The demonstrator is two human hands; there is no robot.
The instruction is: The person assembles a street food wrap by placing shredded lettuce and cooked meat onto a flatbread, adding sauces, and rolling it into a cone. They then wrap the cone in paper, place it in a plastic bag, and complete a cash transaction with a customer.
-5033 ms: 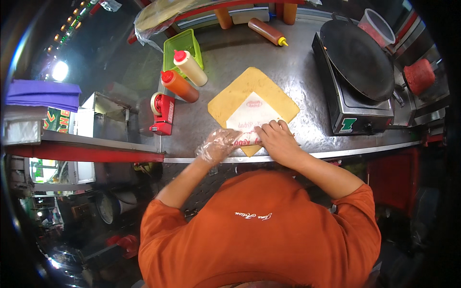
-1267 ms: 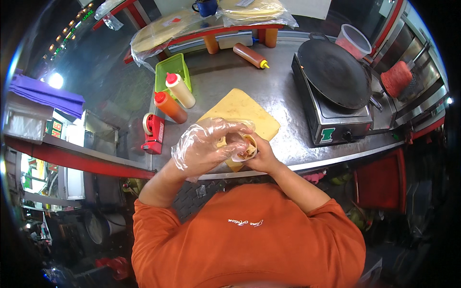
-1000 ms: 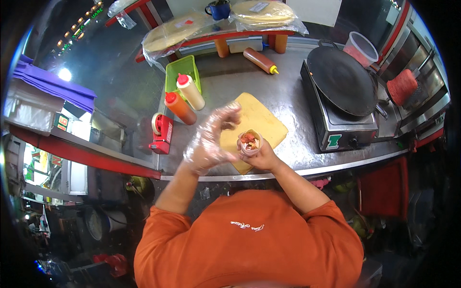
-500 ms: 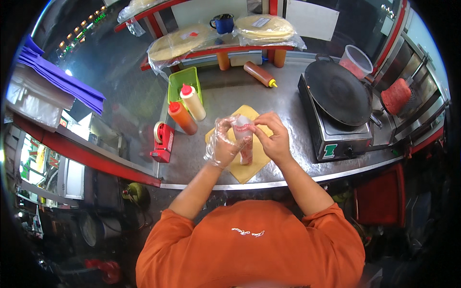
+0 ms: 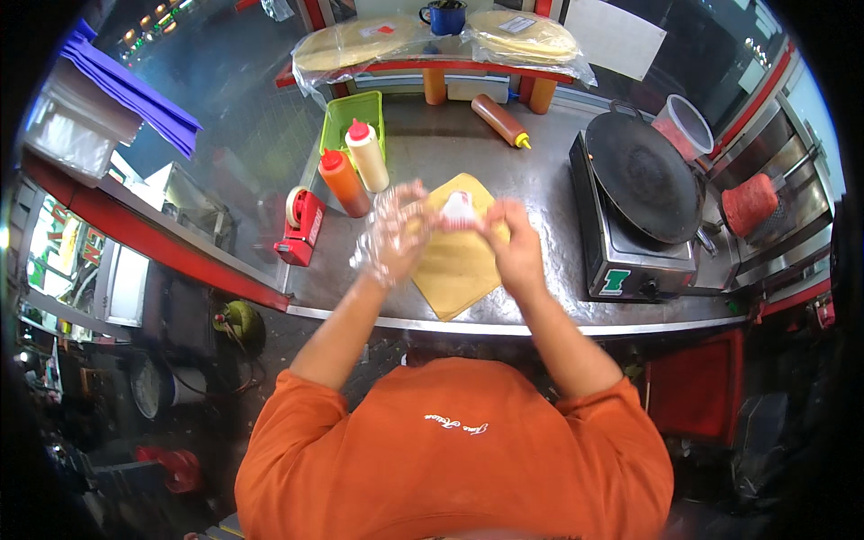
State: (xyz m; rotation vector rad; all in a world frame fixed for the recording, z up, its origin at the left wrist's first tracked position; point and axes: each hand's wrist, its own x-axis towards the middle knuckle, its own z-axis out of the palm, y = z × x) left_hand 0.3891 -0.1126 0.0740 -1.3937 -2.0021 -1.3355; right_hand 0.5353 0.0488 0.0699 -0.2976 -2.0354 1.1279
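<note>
A white paper wrapper with red print [image 5: 460,212] is held up between my two hands, above a sheet of brown paper [image 5: 457,270] on the steel counter. Clear plastic, a disposable glove, covers my left hand [image 5: 396,232], whose fingertips grip the wrapper's left side. My bare right hand [image 5: 515,247] pinches its right side between thumb and bent fingers. Both hands are somewhat blurred. What the wrapper contains cannot be seen. Nearest my left hand stand a white-sauce bottle [image 5: 369,157] and an orange-sauce bottle [image 5: 344,184], both red-capped.
A red tape dispenser [image 5: 301,227] and a green basket [image 5: 337,120] stand at left. A brown sauce bottle [image 5: 499,121] lies at the back, below shelved flatbreads [image 5: 525,38]. On the right, a black griddle pan [image 5: 643,175] tops a stove [image 5: 616,256].
The wrapper was upright and long in my hands; now it is raised and tipped, looking short. My hands have moved slightly apart. The view has shifted.
</note>
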